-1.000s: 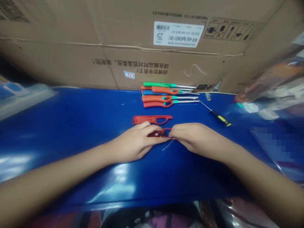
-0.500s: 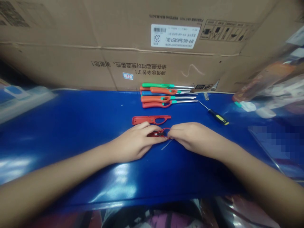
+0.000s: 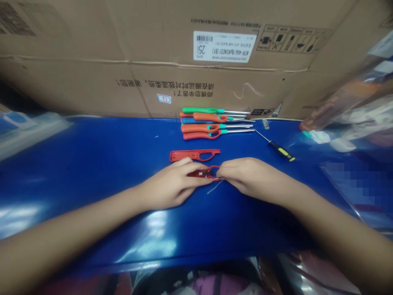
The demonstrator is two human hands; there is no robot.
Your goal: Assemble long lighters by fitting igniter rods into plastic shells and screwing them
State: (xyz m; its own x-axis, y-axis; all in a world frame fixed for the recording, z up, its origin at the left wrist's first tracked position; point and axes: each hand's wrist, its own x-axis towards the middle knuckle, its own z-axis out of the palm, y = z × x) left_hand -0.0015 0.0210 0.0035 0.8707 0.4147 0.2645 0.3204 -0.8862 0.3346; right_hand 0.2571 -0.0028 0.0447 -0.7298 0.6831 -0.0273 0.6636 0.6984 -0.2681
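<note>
My left hand is closed over a red lighter casing half, which lies open side up with small metal and dark parts inside. At the casing's right end, around the finger loop, my right hand is pinched closed. Its fingertips hide whatever small part may be between them. A thin pale wire trails onto the table just below the casing. Beyond my left fingers lies the other red casing half, with its inside facing up.
Several finished-looking stick lighters in green, orange, blue and red are stacked at the back. A black and yellow screwdriver lies to their right on the blue table. Behind stands a large cardboard box. Plastic-wrapped items are at right.
</note>
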